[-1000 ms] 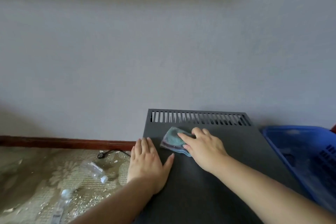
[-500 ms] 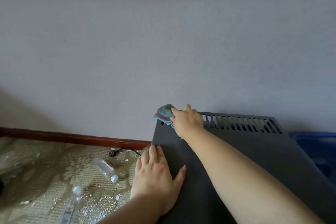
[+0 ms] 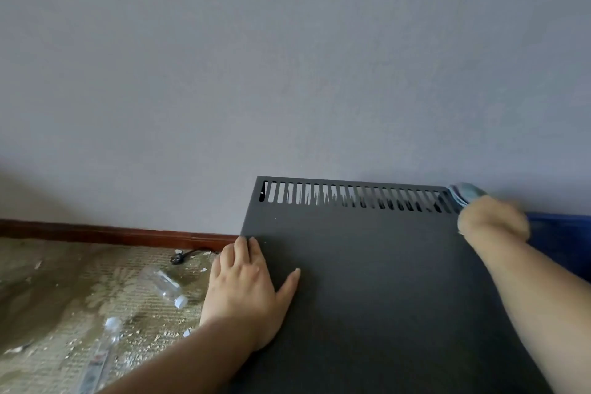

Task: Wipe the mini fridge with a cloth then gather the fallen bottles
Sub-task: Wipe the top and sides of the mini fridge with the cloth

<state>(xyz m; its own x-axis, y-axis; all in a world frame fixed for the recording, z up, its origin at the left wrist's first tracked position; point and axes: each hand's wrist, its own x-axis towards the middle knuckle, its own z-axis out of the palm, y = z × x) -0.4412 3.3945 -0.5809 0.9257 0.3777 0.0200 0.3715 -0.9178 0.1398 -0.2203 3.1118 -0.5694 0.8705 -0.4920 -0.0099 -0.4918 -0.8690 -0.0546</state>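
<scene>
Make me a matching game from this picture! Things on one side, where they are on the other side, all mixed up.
Things:
1. left hand
2. cloth
3. clear bottle
4. blue basket

Places:
A. lying on the floor
B. at the far right corner of the mini fridge top
C. flat on the fridge top, by its left edge
D. to the right of the fridge, by the wall

Pairs: 1-C, 2-B, 3-A, 4-D

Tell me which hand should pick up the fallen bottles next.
Left. The left hand lies flat and empty on the mini fridge at its left edge, on the side where the clear bottle and the labelled bottle lie. The right hand grips the cloth at the far right corner.
</scene>
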